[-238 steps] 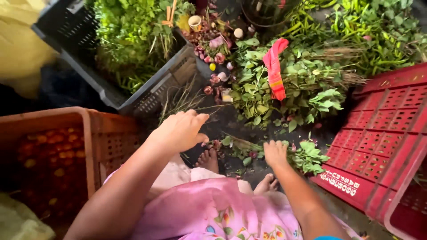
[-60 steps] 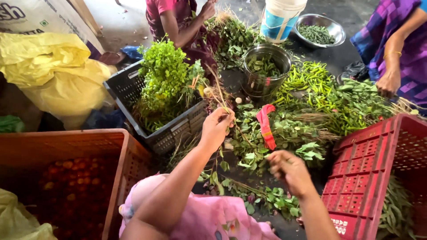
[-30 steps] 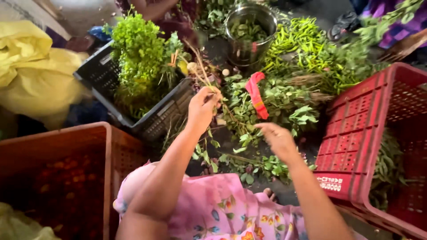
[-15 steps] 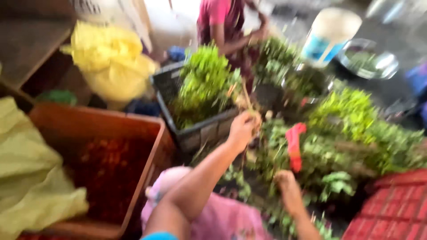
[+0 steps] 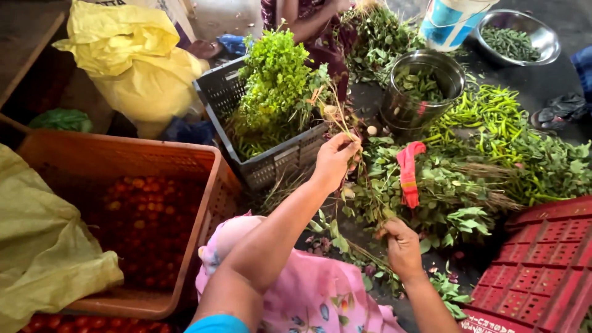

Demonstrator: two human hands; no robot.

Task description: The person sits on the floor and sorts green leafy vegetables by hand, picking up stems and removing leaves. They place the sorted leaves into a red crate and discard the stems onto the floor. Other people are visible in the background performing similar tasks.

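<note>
As hands [image 5: 336, 161] grip, thin leafy stems [image 5: 364, 191]

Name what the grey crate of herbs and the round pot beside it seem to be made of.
Grey crate: likely moulded plastic, matt, with a lattice wall. Round pot: apparently steel, shiny, its wall reflecting light.

Crates: one orange [image 5: 203, 179], one grey [image 5: 271, 160], one red [image 5: 542, 259]. Steel vessels: one pot [image 5: 401, 117], one bowl [image 5: 542, 40]. Bucket: one [image 5: 450, 24].
</note>
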